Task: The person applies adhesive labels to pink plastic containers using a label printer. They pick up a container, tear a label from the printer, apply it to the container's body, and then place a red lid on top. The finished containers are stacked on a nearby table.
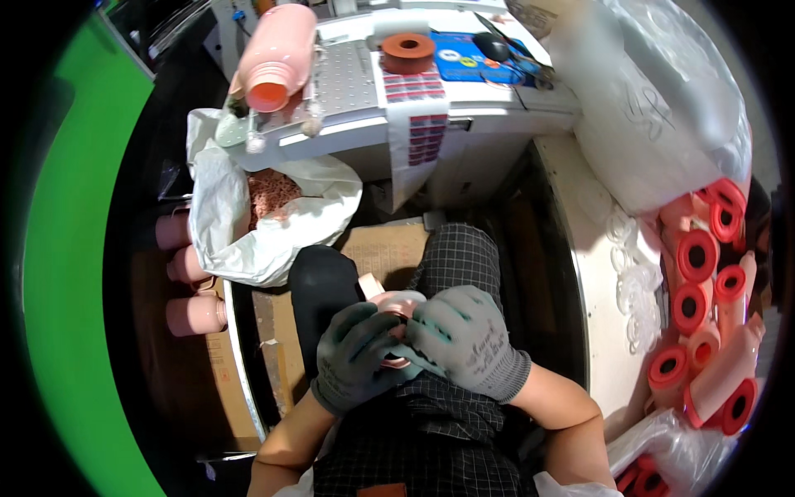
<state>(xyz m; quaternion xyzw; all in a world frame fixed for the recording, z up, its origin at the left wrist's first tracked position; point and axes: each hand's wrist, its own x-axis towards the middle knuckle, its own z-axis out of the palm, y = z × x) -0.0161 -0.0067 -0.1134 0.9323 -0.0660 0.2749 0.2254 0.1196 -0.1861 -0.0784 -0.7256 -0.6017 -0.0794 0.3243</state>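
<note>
Both my hands wear grey knitted gloves and meet over my lap. Between them is a pink plastic bottle part (397, 305), perhaps a lid, with a pale tab sticking up at its far left. The fingers of my left hand (354, 352) curl around its left side. From the right, my right hand (464, 335) presses its fingers against the same part. Most of the part is hidden by the gloves, so its full shape cannot be made out. A large pink bottle (286, 41) lies on the machine ahead, its open mouth facing me.
A white sack (224, 240) of pink scraps sits at the left, beside several pink bottles (196, 316). On the right, a pale bench (580, 224) carries clear rings (638, 311), red-rimmed pink parts (696, 255) and a bulky plastic bag (646, 124). A label roll (407, 51) tops the machine.
</note>
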